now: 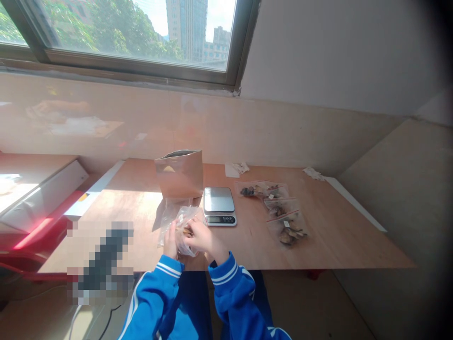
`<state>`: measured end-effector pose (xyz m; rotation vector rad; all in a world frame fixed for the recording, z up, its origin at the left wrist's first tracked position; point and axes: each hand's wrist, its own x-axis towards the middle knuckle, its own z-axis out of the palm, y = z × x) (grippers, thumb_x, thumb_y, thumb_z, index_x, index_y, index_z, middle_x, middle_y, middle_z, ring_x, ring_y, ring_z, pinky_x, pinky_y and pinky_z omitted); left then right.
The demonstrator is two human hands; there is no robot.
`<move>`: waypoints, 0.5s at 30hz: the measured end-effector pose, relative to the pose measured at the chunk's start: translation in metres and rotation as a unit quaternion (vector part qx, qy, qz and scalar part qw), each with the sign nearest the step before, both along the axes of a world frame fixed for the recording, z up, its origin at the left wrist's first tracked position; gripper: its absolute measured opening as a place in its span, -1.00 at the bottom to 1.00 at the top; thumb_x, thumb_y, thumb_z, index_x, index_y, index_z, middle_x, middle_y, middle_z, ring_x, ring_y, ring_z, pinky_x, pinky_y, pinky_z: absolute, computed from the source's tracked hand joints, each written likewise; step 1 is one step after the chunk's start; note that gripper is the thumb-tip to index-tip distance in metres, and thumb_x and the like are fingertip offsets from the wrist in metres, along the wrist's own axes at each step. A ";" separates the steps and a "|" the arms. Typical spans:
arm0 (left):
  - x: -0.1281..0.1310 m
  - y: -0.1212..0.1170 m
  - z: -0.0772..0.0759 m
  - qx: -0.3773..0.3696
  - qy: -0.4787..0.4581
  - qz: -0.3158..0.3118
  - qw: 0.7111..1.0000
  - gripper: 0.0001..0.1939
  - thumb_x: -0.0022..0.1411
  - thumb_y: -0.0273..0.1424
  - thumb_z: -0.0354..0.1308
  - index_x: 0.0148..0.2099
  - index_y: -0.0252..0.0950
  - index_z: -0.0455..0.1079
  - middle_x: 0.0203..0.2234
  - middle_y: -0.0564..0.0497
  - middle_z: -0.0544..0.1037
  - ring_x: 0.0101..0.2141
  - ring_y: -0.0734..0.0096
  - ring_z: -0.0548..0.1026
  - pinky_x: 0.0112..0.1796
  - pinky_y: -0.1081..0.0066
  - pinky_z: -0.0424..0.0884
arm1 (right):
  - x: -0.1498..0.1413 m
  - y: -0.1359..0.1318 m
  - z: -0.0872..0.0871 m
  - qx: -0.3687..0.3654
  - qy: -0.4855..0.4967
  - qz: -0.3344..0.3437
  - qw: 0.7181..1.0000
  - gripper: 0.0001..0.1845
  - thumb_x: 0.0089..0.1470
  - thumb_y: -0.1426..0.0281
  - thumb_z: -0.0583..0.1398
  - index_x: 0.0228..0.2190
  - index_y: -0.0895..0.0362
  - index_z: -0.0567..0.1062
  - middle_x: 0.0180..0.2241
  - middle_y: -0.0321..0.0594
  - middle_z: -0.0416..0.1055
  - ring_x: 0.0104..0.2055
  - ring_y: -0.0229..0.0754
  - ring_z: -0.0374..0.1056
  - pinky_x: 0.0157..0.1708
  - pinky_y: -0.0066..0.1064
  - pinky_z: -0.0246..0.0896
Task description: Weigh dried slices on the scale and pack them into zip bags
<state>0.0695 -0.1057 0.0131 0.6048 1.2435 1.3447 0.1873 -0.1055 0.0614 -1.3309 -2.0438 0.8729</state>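
Both hands work at a small clear plastic bag (182, 222) near the front edge of the wooden table (318, 245). My left hand (170, 243) grips the bag's left side. My right hand (201, 237) is closed at the bag's mouth, pinching something brown and small at the opening. Both sleeves are blue with white stripes. Just behind the bag stands an open kraft pouch (180, 174), upright. A small digital kitchen scale (219, 205) sits right of the hands with nothing on its platform.
Three filled clear bags of dark dried pieces lie right of the scale (262, 190) (281, 207) (288, 229). Crumpled white scraps (236, 168) (313, 173) lie at the table's back. A blurred dark object (102, 259) sits at the front left. A window runs above.
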 end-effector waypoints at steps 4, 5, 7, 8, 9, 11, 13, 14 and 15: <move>0.002 -0.001 0.003 0.010 -0.014 0.029 0.999 -0.51 0.08 -0.13 0.17 -0.07 -0.41 0.46 -0.28 -0.13 0.63 -0.21 0.20 0.57 -0.08 0.26 0.42 | 0.003 -0.001 -0.002 0.026 0.024 -0.024 0.999 -0.88 -0.03 0.53 0.16 -0.38 0.12 0.37 -0.33 -0.25 0.27 -0.18 -0.16 0.25 -0.12 -0.30 0.23; 0.002 -0.001 0.003 0.008 -0.018 0.032 0.999 -0.53 0.07 -0.14 0.18 -0.09 -0.42 0.46 -0.31 -0.13 0.63 -0.24 0.21 0.58 -0.10 0.25 0.43 | 0.003 -0.002 -0.003 0.028 0.025 -0.022 0.999 -0.89 -0.02 0.52 0.16 -0.38 0.11 0.37 -0.33 -0.25 0.26 -0.19 -0.17 0.24 -0.12 -0.29 0.23; 0.002 -0.001 0.002 0.003 -0.025 0.036 0.999 -0.55 0.08 -0.16 0.18 -0.11 -0.42 0.46 -0.35 -0.11 0.63 -0.28 0.22 0.58 -0.14 0.26 0.44 | 0.000 -0.004 -0.004 0.015 0.013 -0.012 1.000 -0.93 -0.01 0.46 0.18 -0.40 0.11 0.36 -0.37 -0.27 0.23 -0.24 -0.17 0.23 -0.16 -0.29 0.24; 0.002 -0.001 0.001 0.000 -0.027 0.040 0.999 -0.56 0.07 -0.16 0.18 -0.12 -0.41 0.47 -0.35 -0.10 0.63 -0.27 0.22 0.58 -0.15 0.28 0.44 | -0.002 -0.005 -0.005 0.004 0.002 -0.006 1.000 -0.91 -0.02 0.43 0.20 -0.43 0.12 0.35 -0.39 -0.28 0.21 -0.27 -0.17 0.23 -0.19 -0.30 0.25; 0.002 0.000 -0.001 -0.003 -0.029 0.045 0.999 -0.58 0.07 -0.17 0.19 -0.13 -0.40 0.47 -0.35 -0.09 0.63 -0.26 0.23 0.58 -0.17 0.29 0.45 | -0.004 -0.006 -0.005 -0.006 -0.007 0.000 1.000 -0.87 -0.05 0.41 0.23 -0.46 0.12 0.33 -0.41 -0.29 0.19 -0.29 -0.17 0.22 -0.22 -0.30 0.25; 0.002 0.001 -0.003 -0.007 -0.033 0.057 0.998 -0.60 0.07 -0.19 0.19 -0.14 -0.39 0.47 -0.34 -0.08 0.62 -0.25 0.25 0.57 -0.18 0.33 0.44 | -0.007 -0.006 -0.006 -0.009 -0.011 0.008 1.000 -0.83 -0.09 0.43 0.25 -0.49 0.12 0.32 -0.43 -0.30 0.18 -0.31 -0.18 0.21 -0.24 -0.31 0.24; 0.001 0.001 -0.004 -0.011 -0.039 0.065 0.997 -0.63 0.08 -0.21 0.19 -0.17 -0.40 0.46 -0.37 -0.08 0.62 -0.27 0.26 0.58 -0.20 0.35 0.45 | -0.008 -0.006 -0.005 0.000 0.009 0.010 1.000 -0.86 -0.08 0.48 0.24 -0.47 0.12 0.34 -0.43 -0.30 0.20 -0.30 -0.18 0.21 -0.23 -0.32 0.23; 0.001 0.001 -0.004 -0.011 -0.042 0.066 0.997 -0.64 0.09 -0.22 0.18 -0.18 -0.41 0.46 -0.38 -0.08 0.61 -0.29 0.26 0.58 -0.22 0.35 0.46 | -0.007 -0.005 -0.004 0.006 0.026 0.009 1.000 -0.88 -0.07 0.50 0.23 -0.44 0.12 0.35 -0.43 -0.30 0.22 -0.30 -0.18 0.22 -0.23 -0.32 0.22; 0.001 0.000 -0.003 -0.011 -0.046 0.064 0.997 -0.65 0.10 -0.22 0.17 -0.18 -0.42 0.45 -0.40 -0.08 0.61 -0.31 0.27 0.58 -0.25 0.35 0.47 | -0.006 -0.005 -0.003 0.010 0.044 0.007 0.999 -0.88 -0.07 0.51 0.22 -0.42 0.12 0.36 -0.43 -0.30 0.24 -0.30 -0.18 0.23 -0.22 -0.33 0.22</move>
